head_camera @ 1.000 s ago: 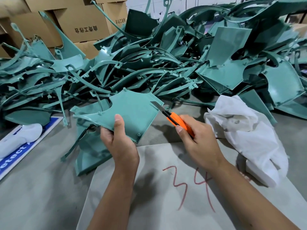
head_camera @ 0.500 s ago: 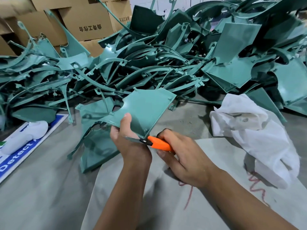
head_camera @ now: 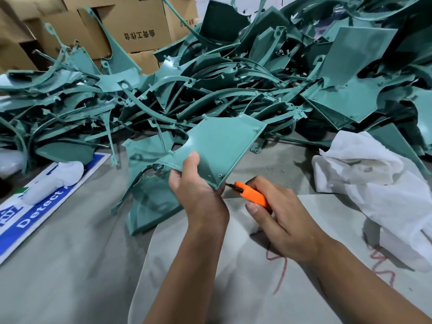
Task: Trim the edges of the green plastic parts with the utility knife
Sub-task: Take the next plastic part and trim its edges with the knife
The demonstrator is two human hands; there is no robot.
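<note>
- The left hand (head_camera: 198, 195) holds one green plastic part (head_camera: 219, 146) up above the table (head_camera: 58, 265), a little above the middle of the view. The thumb lies flat on the near face of the part, and the other fingers are curled behind it, so the part is pinched at its lower corner.
- The part is a flat panel with a raised rim and a rounded cut on its 9 o'clock side. It is tilted, with its far corner pointing to 1 o'clock.
- The right hand (head_camera: 278, 218) grips the orange utility knife (head_camera: 251, 195), with the fingers wrapped around the handle. The thumb lies along the near side of the handle.
- The short dark blade points to 10 o'clock and its tip is just at the lower corner of the held part, very near the left hand. I cannot tell if the blade really touches the edge.
- A big pile of green plastic parts (head_camera: 233, 73) fills the table from 9 o'clock over 12 o'clock to 3 o'clock.
- A white cloth (head_camera: 374, 183) lies crumpled at 3 o'clock from the hands.
- A pale sheet with red marks (head_camera: 233, 288) lies under both forearms.
- A blue and white sign (head_camera: 30, 216) lies at 9 o'clock, and cardboard boxes (head_camera: 140, 26) stand behind the pile at 11 o'clock.
</note>
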